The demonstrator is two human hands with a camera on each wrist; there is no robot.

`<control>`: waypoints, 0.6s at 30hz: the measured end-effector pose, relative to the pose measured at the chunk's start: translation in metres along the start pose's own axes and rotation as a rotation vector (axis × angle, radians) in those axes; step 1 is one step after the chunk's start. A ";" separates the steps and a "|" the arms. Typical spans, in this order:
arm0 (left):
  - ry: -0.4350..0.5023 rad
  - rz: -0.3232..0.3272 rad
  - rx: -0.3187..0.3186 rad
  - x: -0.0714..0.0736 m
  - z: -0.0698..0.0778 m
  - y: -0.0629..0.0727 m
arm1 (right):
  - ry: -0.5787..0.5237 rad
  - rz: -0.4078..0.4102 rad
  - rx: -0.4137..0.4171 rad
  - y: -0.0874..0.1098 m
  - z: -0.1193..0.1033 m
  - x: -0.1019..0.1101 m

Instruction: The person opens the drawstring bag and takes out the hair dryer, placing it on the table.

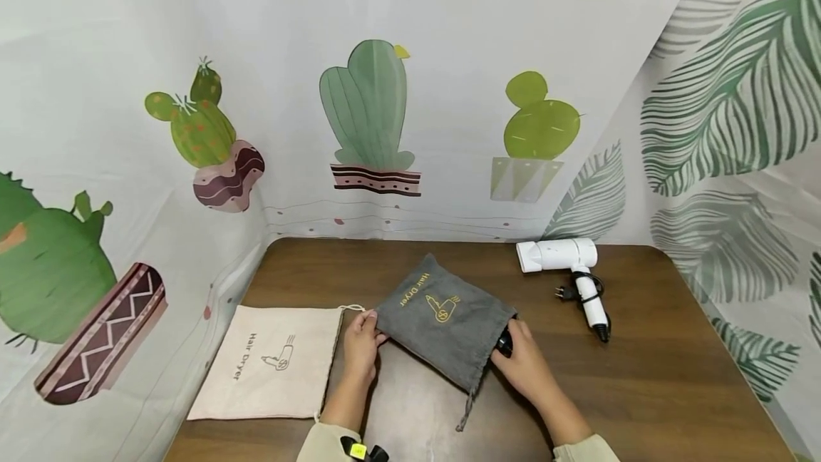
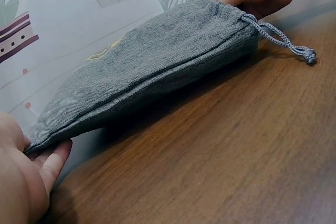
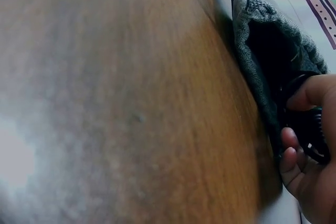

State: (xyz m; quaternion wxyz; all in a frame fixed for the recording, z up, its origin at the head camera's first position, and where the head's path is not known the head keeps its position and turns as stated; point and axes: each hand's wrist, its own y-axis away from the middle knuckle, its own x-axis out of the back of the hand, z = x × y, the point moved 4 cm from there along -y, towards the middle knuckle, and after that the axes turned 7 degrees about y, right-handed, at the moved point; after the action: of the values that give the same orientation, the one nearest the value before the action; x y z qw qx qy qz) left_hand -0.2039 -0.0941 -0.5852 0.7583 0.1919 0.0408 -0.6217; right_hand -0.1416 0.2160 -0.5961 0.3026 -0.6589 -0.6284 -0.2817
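Observation:
A grey drawstring bag (image 1: 442,326), printed "Hair Dryer" in yellow, lies slanted at the middle of the table. My left hand (image 1: 361,348) pinches its left corner between thumb and fingers; in the left wrist view that bag corner is lifted off the wood. At the bag's open mouth on the right, my right hand (image 1: 527,366) grips a black corded thing (image 1: 505,342), most of which is hidden inside the cloth. The right wrist view shows the thumb and curled fingers around its black loops (image 3: 295,83), with the dark opening beside them. A knotted drawstring (image 2: 286,40) hangs from the mouth.
A white hair dryer (image 1: 564,255) with its black cord wound round the handle lies at the back right. Flat at the left is a beige drawstring bag (image 1: 295,398) with the same kind of print. Patterned cloth (image 1: 449,120) hangs behind the brown table (image 1: 667,391).

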 end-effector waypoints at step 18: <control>0.018 0.010 0.011 0.000 -0.002 -0.002 | -0.002 0.023 0.055 0.002 -0.004 0.001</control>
State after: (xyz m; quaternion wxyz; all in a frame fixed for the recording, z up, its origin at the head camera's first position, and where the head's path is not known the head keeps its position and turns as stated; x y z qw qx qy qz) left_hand -0.2057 -0.0939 -0.5879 0.7597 0.2020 0.0433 -0.6165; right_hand -0.1393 0.2140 -0.5929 0.3231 -0.6577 -0.6288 -0.2600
